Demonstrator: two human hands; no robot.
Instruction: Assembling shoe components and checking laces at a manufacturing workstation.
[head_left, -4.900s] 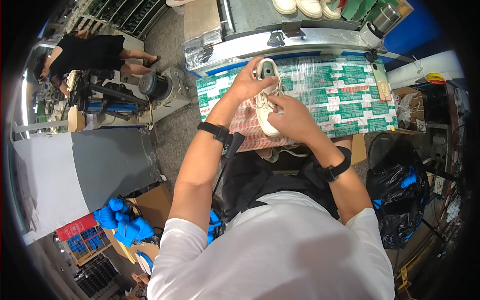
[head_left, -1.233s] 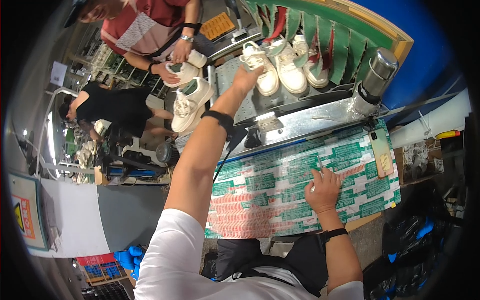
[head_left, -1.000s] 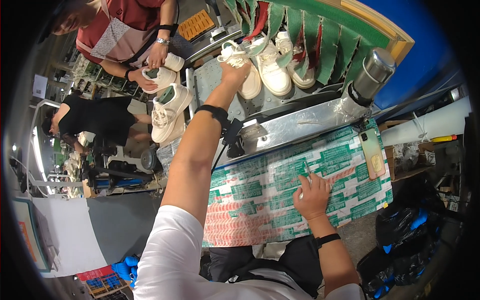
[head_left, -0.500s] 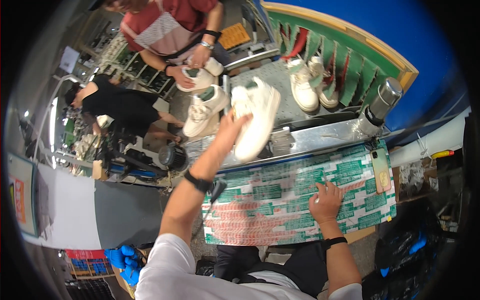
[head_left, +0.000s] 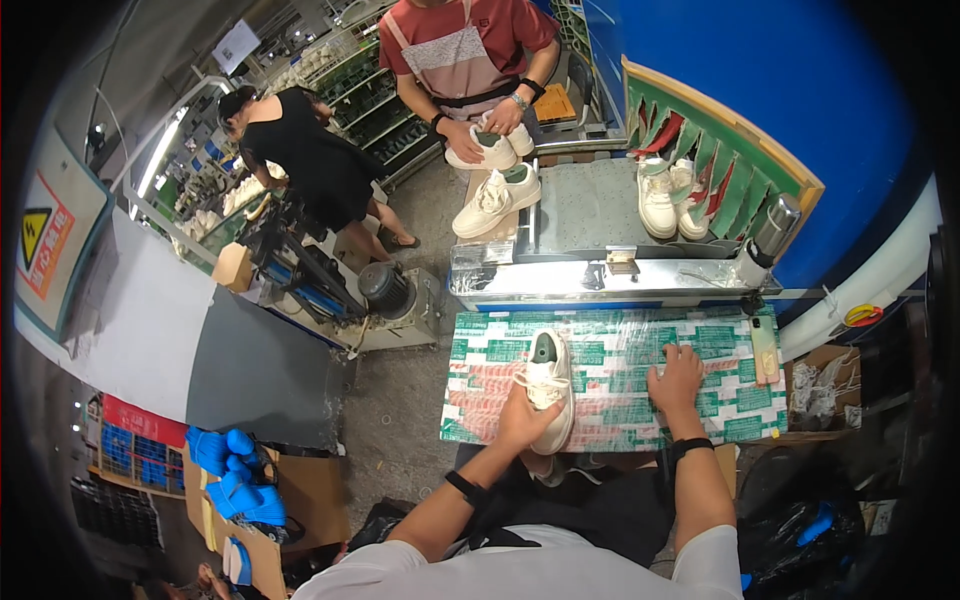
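My left hand (head_left: 522, 420) is closed around the side of a cream lace-up sneaker (head_left: 557, 375). The shoe is over the near left part of a small table (head_left: 620, 405) covered in green, white and red printed tape. Its laced top faces up, its toe is toward me, and a dark green lining shows in the opening. My right hand (head_left: 678, 380) lies on the table's right half, fingers spread and holding nothing. A phone (head_left: 765, 350) lies beyond it at the right edge.
Past the table is a conveyor (head_left: 585, 205) with a metal front ledge. One sneaker (head_left: 495, 203) stands at its left, and a pair (head_left: 657, 200) by green strip flaps (head_left: 705, 150). A co-worker (head_left: 460, 70) handles more shoes there. A steel flask (head_left: 775, 225) stands right; a motor (head_left: 388, 290) sits left.
My left hand has brought the sneaker from over the conveyor ledge back toward me, down to the taped table. My right hand remains on the table. The view has shifted.
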